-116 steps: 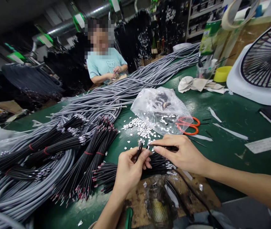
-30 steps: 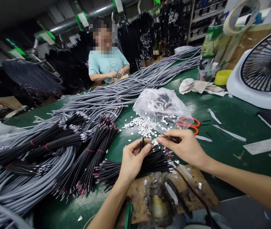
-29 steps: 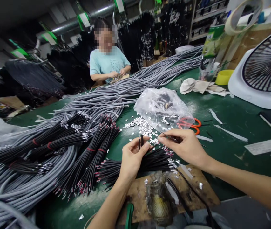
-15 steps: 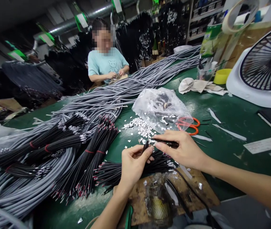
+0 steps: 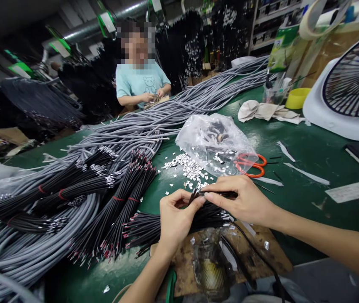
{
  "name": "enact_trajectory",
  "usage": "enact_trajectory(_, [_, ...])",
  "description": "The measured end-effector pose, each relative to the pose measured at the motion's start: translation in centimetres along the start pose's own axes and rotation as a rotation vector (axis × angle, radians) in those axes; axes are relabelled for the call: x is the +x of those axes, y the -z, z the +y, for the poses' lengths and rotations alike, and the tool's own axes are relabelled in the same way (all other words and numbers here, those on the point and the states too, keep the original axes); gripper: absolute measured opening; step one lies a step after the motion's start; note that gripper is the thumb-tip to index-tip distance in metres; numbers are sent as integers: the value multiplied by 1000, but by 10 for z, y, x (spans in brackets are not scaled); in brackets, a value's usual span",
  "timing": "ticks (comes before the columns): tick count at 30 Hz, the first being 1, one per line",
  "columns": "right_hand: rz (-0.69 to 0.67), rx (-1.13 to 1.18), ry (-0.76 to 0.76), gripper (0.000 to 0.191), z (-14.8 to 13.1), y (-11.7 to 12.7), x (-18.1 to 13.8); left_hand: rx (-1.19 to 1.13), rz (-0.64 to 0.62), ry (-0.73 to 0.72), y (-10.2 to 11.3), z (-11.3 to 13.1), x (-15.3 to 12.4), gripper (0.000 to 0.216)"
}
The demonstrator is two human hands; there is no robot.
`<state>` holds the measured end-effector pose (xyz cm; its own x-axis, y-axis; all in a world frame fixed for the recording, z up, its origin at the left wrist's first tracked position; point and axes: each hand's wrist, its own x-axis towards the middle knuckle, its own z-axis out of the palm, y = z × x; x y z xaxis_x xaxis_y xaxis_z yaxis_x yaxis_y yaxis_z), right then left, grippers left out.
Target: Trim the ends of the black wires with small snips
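Note:
My left hand (image 5: 176,215) pinches short black wires (image 5: 193,195) between thumb and fingers. From the right, my right hand (image 5: 244,197) closes on a dark, thin length (image 5: 230,194) that looks like black wire, and its fingertips meet those of the left hand. Where they meet, the exact contact is hidden by the fingers. Beneath both hands lies a bundle of black wires (image 5: 147,229) with red and silvery ends. Just beyond the fingertips is a scattered pile of small silvery metal pieces (image 5: 189,165).
A clear plastic bag (image 5: 198,130) and orange-handled scissors (image 5: 263,160) lie behind my hands. Grey cables (image 5: 128,141) and tied black wire bundles (image 5: 116,202) cover the left. A wooden board (image 5: 182,252) is in front, a fan (image 5: 316,109) at right. A person (image 5: 143,80) sits across.
The view has shifted slightly. My fingers have changed position a little at the meeting point, with the right fingertips slightly lower. Both hands keep their hold.

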<state>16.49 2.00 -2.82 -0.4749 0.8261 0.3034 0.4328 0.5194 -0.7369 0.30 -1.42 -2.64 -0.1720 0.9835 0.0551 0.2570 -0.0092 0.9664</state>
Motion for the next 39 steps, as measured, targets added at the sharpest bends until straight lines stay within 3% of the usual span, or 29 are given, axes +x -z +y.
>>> enact_trajectory(11, [56, 0, 9, 21, 0, 0, 0, -54, 6, 30, 1, -2, 1, 12])
enact_trajectory(18, [96, 36, -30, 19, 3, 2, 0, -144, -180, 104, 6, 2, 2, 17])
enact_trajectory(22, [173, 164, -75, 23, 4, -2, -1, -82, -157, 63, 2, 4, 1, 21])
enact_trajectory(26, [136, 289, -112, 16, 0, -6, -3, -40, -106, 47, -3, 5, -1, 28])
enact_trajectory(34, [116, 343, -118, 18, -2, -5, -3, -102, -118, 114, -3, 3, -1, 13])
enact_trajectory(39, [107, 255, -130, 17, -1, -8, -4, -120, -249, 30, 0, 1, -1, 9])
